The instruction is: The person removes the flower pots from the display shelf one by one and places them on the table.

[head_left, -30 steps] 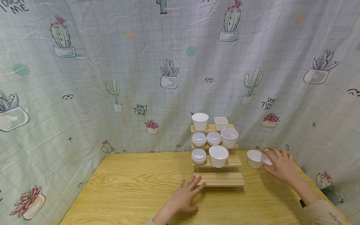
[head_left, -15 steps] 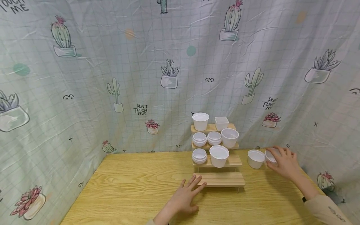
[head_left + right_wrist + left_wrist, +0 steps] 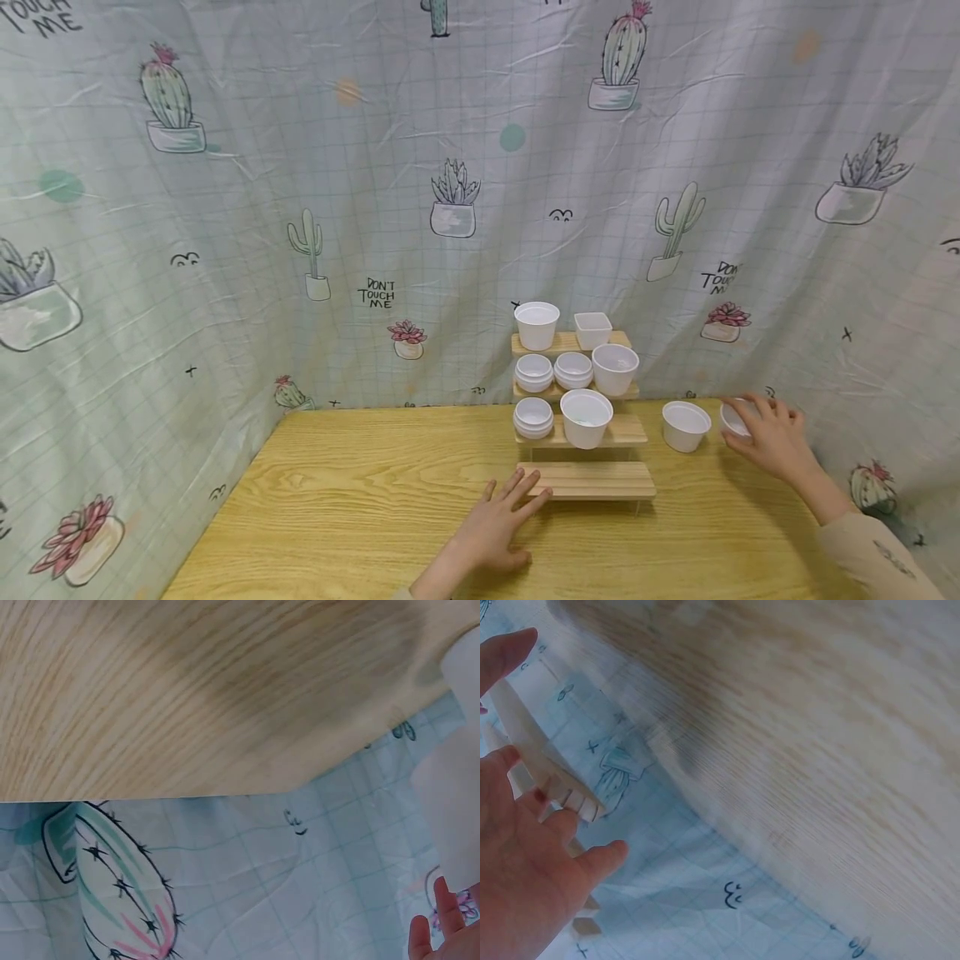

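At the right of the table, my right hand (image 3: 772,437) grips a white plastic cup (image 3: 735,417) between thumb and fingers, covering part of it. Another white round cup (image 3: 686,427) stands just to its left. The right wrist view catches only the fingertips of that hand (image 3: 454,930) at the lower right corner, below a pale cup (image 3: 450,814). My left hand (image 3: 491,529) has its fingers spread, the tips at the left end of the lowest step of a wooden tiered stand (image 3: 592,481). Its fingers also show beside the stand in the left wrist view.
Higher steps of the stand carry several white containers: a tall cup (image 3: 537,327), a square cup (image 3: 592,331), low ridged jars (image 3: 533,418) and a wide cup (image 3: 587,419). The wooden table (image 3: 360,492) meets a cactus-print curtain (image 3: 360,167) behind.
My right hand has moved right with its cup, widening the gap to the neighbouring cup. The left hand has stayed in place by the stand.
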`<control>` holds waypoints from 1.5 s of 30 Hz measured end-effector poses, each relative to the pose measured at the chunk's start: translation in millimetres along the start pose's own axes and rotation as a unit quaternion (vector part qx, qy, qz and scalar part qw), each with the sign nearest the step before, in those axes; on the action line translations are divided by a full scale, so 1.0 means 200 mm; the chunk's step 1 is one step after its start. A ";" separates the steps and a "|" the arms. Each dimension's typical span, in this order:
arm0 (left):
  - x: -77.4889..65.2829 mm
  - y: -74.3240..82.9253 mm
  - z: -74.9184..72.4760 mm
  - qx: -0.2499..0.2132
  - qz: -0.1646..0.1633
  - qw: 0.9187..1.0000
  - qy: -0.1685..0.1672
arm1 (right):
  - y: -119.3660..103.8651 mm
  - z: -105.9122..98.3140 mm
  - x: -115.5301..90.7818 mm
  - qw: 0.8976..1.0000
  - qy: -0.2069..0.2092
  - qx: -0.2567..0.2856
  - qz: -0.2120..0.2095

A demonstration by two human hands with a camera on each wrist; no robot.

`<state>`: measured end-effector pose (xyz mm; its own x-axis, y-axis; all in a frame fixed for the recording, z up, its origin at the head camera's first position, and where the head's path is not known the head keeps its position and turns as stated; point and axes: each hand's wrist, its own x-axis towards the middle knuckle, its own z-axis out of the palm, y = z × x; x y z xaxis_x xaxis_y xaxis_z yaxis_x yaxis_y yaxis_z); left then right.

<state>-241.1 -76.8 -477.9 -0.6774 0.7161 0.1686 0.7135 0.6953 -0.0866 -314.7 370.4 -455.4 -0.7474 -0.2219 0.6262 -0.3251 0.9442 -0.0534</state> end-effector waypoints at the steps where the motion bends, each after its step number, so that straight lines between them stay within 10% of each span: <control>1: 0.00 0.00 0.00 0.000 0.002 1.000 0.002 | 0.01 0.01 -0.01 1.000 0.000 0.000 0.001; 45: 0.00 0.00 0.01 0.013 0.002 1.000 -0.007 | 0.13 0.15 -0.01 0.993 -0.108 -0.031 0.040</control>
<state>-241.9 -76.2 -479.1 -0.6771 0.7194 0.1546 0.7113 0.6938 -0.1130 -339.5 388.5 -481.5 -0.8785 -0.1868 0.4396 -0.2290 0.9724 -0.0444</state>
